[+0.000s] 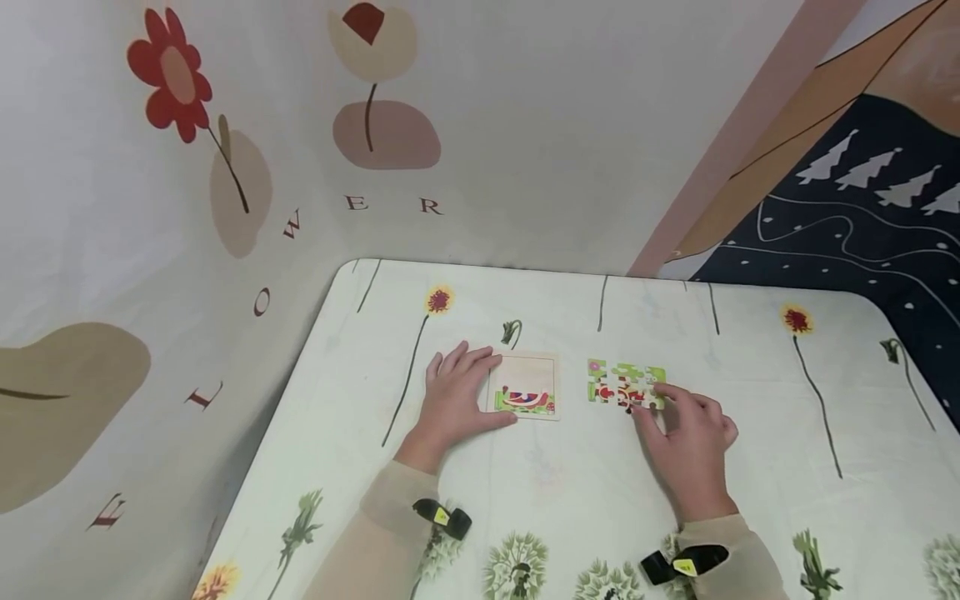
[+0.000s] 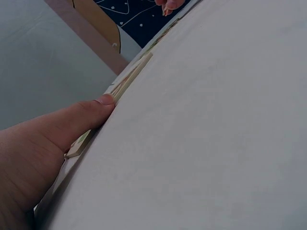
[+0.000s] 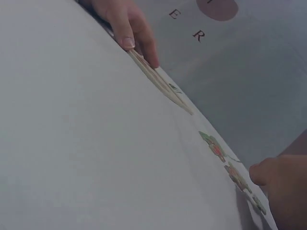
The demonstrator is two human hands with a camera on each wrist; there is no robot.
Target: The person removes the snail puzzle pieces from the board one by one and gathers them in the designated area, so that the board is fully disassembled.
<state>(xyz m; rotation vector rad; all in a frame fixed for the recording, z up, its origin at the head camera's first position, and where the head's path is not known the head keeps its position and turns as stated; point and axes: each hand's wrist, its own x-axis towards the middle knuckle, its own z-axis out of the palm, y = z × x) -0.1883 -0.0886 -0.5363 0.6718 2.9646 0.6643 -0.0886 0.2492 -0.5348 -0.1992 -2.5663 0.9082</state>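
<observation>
A square wooden puzzle board (image 1: 525, 377) lies on the table with a few colourful pieces fitted along its near side. My left hand (image 1: 459, 400) holds it by opposite edges, the thumb along the near edge and the index finger at the far left corner. In the left wrist view the thumb (image 2: 98, 109) presses the board's rim (image 2: 136, 72). To the right lies a group of loose jigsaw pieces (image 1: 618, 372), green, red and white. My right hand (image 1: 688, 442) is over their right side, thumb and index finger apart; whether the fingertips touch a piece, I cannot tell.
The white table (image 1: 570, 492) is printed with flowers and stems. Behind and left hangs a pale cloth (image 1: 525, 125) with flower shapes and letters, and a dark tree-patterned cloth (image 1: 847, 217) is at the right. Each wrist wears a black strap (image 1: 442, 517).
</observation>
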